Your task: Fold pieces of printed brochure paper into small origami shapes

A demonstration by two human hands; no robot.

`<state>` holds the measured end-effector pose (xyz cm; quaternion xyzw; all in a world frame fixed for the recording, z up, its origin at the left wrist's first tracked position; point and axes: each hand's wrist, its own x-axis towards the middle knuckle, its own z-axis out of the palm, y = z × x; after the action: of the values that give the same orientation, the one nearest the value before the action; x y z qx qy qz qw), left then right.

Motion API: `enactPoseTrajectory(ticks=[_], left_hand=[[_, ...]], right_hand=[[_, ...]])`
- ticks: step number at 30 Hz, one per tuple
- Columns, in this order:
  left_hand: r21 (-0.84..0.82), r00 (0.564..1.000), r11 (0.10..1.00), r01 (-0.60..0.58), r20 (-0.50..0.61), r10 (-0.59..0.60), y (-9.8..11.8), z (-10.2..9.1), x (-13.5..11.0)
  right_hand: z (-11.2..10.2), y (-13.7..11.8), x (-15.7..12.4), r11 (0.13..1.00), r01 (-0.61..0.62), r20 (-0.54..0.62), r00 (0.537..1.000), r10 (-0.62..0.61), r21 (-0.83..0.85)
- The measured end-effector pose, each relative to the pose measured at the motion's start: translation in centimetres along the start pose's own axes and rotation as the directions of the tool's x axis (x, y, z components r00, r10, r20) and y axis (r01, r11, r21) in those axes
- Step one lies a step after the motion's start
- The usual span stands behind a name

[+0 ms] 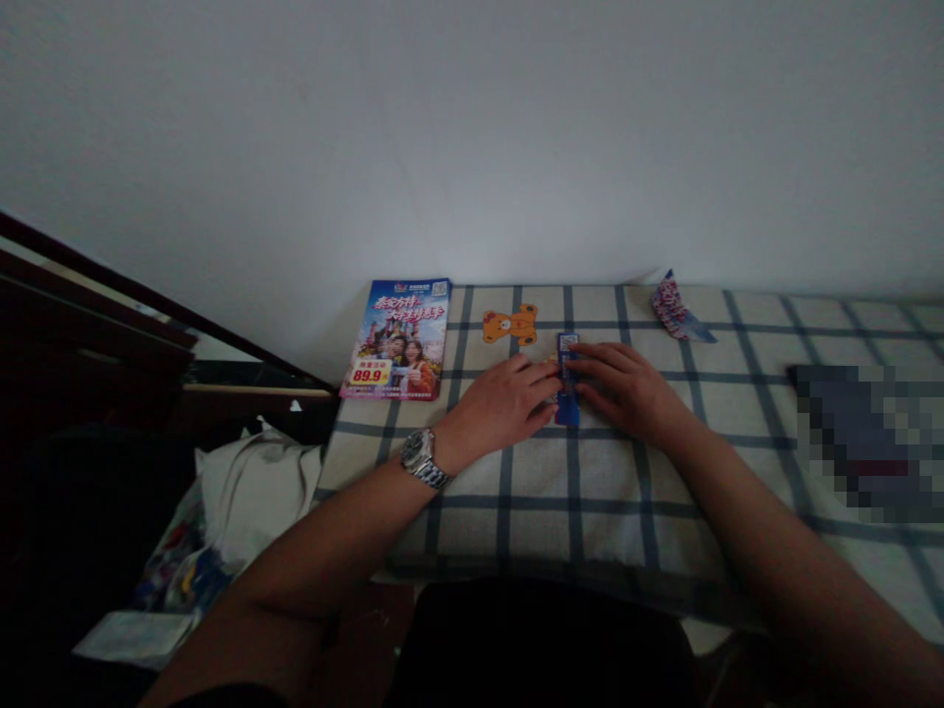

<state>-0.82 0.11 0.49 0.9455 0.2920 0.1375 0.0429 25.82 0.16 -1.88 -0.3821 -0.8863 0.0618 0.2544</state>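
A narrow folded strip of blue printed paper (pixel 567 379) lies on the checked cloth (pixel 590 492) in the middle of the view. My left hand (pixel 505 403), with a metal watch on its wrist, presses the strip's left edge, fingers flat and close together. My right hand (pixel 626 388) lies on the strip's right side, its fingers stretched out over the paper. Both hands touch the strip and hold it down.
A colourful flyer (pixel 398 337) lies at the cloth's far left corner. An orange bear print (pixel 510 324) shows beyond my hands. A folded paper piece (pixel 675 308) sits at the back right. A blurred dark patch (pixel 870 438) is at right. Bags lie on the floor at left.
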Motion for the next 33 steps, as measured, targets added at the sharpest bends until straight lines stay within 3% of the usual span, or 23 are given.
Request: enactPoseTrajectory(ticks=[33], left_hand=[[-0.06, 0.999, 0.998, -0.017, -0.043, 0.015, -1.0, 0.8, 0.1]], right_hand=[[0.5, -0.2, 0.4, 0.997, -0.052, 0.041, 0.998, 0.054, -0.056]])
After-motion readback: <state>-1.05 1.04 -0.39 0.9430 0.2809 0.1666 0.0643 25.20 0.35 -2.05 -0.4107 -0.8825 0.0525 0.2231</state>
